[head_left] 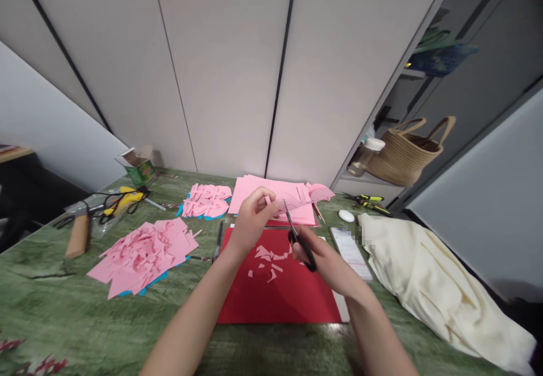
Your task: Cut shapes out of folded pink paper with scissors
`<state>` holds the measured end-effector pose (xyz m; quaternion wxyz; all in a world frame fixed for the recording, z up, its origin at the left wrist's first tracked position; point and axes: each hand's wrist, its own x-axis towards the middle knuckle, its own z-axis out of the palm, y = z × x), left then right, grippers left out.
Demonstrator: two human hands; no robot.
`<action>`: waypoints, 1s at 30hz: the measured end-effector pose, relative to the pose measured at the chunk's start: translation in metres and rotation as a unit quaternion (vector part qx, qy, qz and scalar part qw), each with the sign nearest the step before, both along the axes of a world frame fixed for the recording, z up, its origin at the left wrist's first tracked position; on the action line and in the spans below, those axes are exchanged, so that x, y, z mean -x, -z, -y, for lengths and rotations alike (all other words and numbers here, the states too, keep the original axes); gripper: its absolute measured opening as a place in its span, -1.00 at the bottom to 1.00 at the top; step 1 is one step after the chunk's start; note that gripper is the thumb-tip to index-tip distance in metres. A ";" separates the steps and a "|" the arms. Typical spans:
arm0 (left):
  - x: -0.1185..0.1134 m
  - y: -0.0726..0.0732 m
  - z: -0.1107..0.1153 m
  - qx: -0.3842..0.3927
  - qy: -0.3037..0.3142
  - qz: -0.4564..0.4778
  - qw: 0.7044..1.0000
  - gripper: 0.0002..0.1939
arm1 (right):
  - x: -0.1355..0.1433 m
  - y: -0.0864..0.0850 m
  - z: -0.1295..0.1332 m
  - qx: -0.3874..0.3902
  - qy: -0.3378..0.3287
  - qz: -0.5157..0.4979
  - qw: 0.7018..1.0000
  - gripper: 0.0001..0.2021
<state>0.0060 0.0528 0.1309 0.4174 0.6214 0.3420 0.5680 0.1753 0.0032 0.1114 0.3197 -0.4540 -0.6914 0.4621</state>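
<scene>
Between thumb and fingers, my left hand (255, 215) pinches a piece of pink paper (278, 205). My right hand (319, 251) grips black-handled scissors (306, 253), whose blades point up and away, right at the pink paper. Whether the blades are parted is hard to make out. Below both hands lies a red sheet (280, 302) with several small pink scraps (267, 263) scattered on it. Behind the hands, a stack of pink sheets (250, 186) rests against the cabinet wall, with a curved pink cutout (321, 192) at its right end.
Left on the green table (182, 314) are a pile of pink offcuts (146, 251), stacked pink cutouts (206, 201), a yellow-handled tool (125, 199) and a small green box (138, 167). To the right are a phone (350, 253), a white mouse (346, 216), pliers (369, 202) and cream cloth (424, 274).
</scene>
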 end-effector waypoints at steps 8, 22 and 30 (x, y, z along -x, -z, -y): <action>0.001 -0.001 0.000 -0.007 -0.008 -0.045 0.999 -0.87 | -0.001 -0.003 0.000 0.025 -0.015 -0.021 0.999 -0.69; 0.001 -0.004 0.003 -0.004 -0.002 -0.030 1.000 -0.88 | 0.001 0.005 -0.001 0.027 -0.006 -0.053 0.998 -0.67; -0.001 -0.003 0.003 0.008 0.012 -0.002 1.000 -0.88 | 0.003 0.005 -0.001 0.034 -0.001 -0.068 0.997 -0.71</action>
